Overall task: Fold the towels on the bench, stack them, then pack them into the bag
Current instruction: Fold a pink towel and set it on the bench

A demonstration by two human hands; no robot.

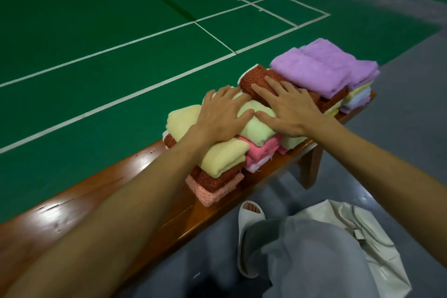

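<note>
While spread flat atop green towel [257,127], gripping nothing: left hand [222,113], right hand [289,110] | purple stack [321,70] 1 o'clock | bag [379,256] 5 o'clock, knee [309,259] in front | bare bench [60,215] 8 o'clock.

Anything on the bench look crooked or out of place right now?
Yes: the near stack is askew. Its salmon bottom towel pokes out at an angle toward the bench edge, and the yellow towel lies skewed on top. Nothing looks spilled or damaged.
</note>
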